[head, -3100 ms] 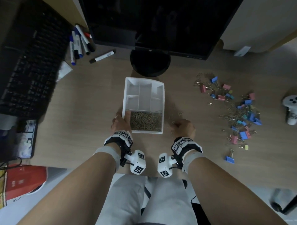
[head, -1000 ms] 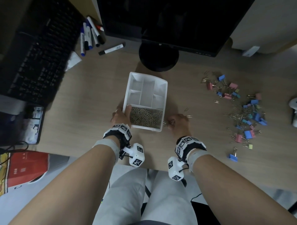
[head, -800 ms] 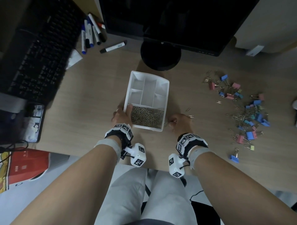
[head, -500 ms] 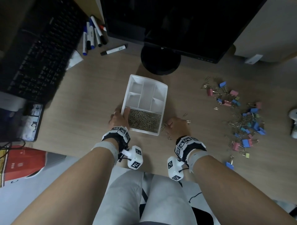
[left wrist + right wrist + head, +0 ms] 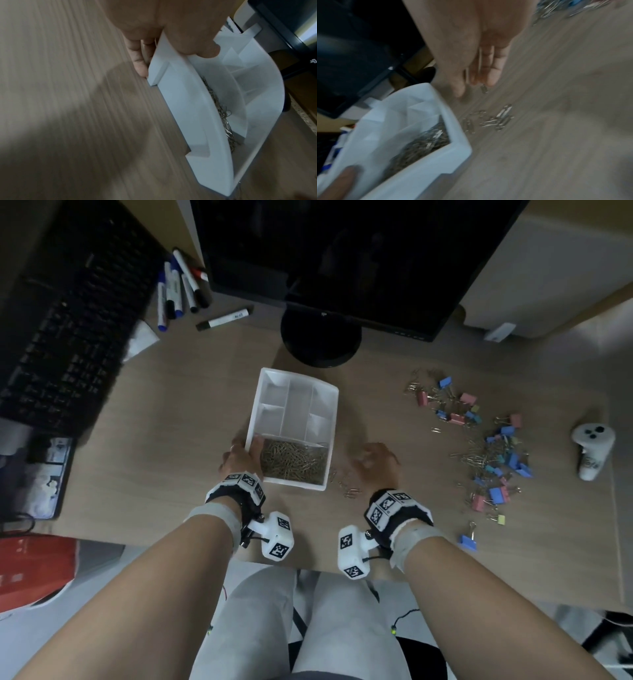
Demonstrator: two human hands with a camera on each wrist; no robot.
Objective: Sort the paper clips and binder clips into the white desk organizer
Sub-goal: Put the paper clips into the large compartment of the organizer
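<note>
The white desk organizer (image 5: 335,409) sits mid-desk, its near compartment full of gold paper clips (image 5: 294,463); the far compartments look bare. My left hand (image 5: 241,458) grips the organizer's near-left corner (image 5: 188,108), thumb over the rim, fingers (image 5: 139,60) outside the wall. My right hand (image 5: 371,462) hovers low over the desk just right of the organizer (image 5: 428,169), its fingers (image 5: 489,78) nearly straight and pointing down. Several loose paper clips (image 5: 494,120) lie by the near-right corner. Coloured binder clips (image 5: 489,446), mixed with more paper clips, are scattered at the right.
A monitor stand (image 5: 320,340) stands behind the organizer. A black keyboard (image 5: 68,337) and several markers (image 5: 178,292) lie at the far left. A white controller (image 5: 592,450) rests at the right edge, and a lone blue binder clip (image 5: 467,541) near the front edge.
My right hand has moved right, away from the organizer's wall, and several paper clips now lie bare by the near-right corner. My left hand keeps its grip on the organizer.
</note>
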